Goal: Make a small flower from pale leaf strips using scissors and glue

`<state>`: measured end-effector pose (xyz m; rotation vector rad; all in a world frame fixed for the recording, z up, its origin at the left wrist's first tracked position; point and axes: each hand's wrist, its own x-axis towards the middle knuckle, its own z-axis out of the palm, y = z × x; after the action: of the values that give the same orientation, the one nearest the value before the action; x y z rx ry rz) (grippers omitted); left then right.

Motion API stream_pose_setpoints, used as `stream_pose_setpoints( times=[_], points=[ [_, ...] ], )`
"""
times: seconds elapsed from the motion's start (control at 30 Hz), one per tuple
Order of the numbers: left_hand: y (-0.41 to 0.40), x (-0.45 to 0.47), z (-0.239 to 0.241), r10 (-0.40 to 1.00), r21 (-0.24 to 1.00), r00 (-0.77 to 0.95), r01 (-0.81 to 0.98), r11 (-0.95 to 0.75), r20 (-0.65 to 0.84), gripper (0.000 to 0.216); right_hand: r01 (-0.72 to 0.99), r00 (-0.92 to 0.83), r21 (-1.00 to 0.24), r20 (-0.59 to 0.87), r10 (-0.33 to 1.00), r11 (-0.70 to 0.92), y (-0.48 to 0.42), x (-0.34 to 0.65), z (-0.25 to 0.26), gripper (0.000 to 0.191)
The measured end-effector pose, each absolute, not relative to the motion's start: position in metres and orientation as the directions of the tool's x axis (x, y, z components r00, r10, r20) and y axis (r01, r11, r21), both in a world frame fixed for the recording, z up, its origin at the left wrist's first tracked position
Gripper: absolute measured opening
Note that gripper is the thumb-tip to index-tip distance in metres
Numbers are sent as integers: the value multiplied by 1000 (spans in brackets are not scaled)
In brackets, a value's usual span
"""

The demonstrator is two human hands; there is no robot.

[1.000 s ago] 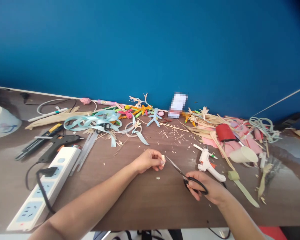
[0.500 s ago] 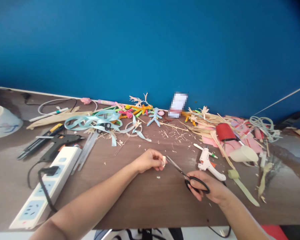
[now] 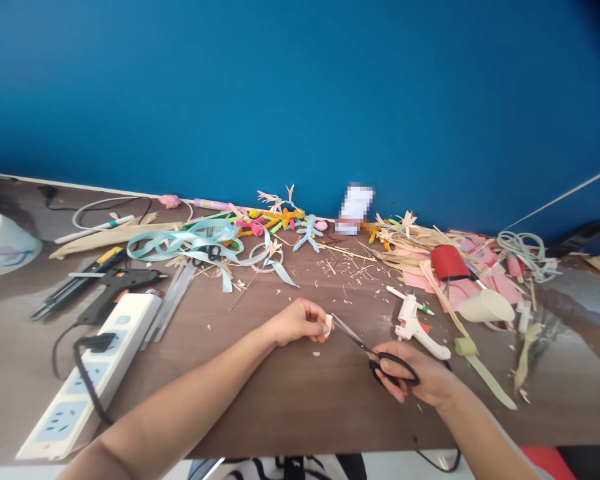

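Between the thumb and fingers of my left hand is a small cream-coloured piece, perhaps corn husk or paper. Black-handled scissors are in my right hand, fingers through the loops. Their blades point up and left, the tips right beside the cream piece; whether they touch it I cannot tell. A tiny pale scrap lies on the table just below my left hand. Closest to my right hand is a white glue gun, lying on its side.
A white power strip, a black glue gun and clear glue sticks lie at left. Light-blue ribbon and pipe-cleaner shapes line the back. At right are a red spool, a paper cup and a green strip.
The scissor tips and the cream piece are slightly closer together. The whole view has shifted a little; both hands keep their holds.
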<state>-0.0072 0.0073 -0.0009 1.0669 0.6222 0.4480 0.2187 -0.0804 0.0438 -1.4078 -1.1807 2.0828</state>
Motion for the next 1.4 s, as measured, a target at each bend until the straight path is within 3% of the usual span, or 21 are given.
stream_pose_setpoints(
  times=[0.37,0.6,0.73,0.83,0.93,1.07,1.23,1.4],
  points=[
    [7,-10,3,511,963,848,-7,270,-137,8,119,-479,-770,-597,643,-627,-77,213,37,40],
    [7,-10,0,523,938,834,-24,347,-172,9,65,-450,-801,-556,699,-595,-82,215,35,38],
    [7,-8,-2,586,905,775,-43,424,-238,15,31,-286,-910,-405,868,-414,-76,204,46,33],
    [7,-6,-2,634,895,725,-54,443,-270,16,153,-64,-970,-200,978,-189,-63,181,44,23],
    [6,-4,-2,656,901,702,-48,432,-278,13,315,51,-947,-48,998,-61,-50,156,31,27],
    [4,-2,-3,687,899,662,-46,436,-299,11,404,78,-915,25,997,-9,-42,137,21,21],
    [4,-1,-5,684,905,675,-54,421,-278,12,333,82,-942,-20,996,-46,-38,139,24,24],
    [4,-3,0,701,909,653,-45,413,-287,19,119,89,-988,-88,992,-99,-32,140,20,23]
  ],
)
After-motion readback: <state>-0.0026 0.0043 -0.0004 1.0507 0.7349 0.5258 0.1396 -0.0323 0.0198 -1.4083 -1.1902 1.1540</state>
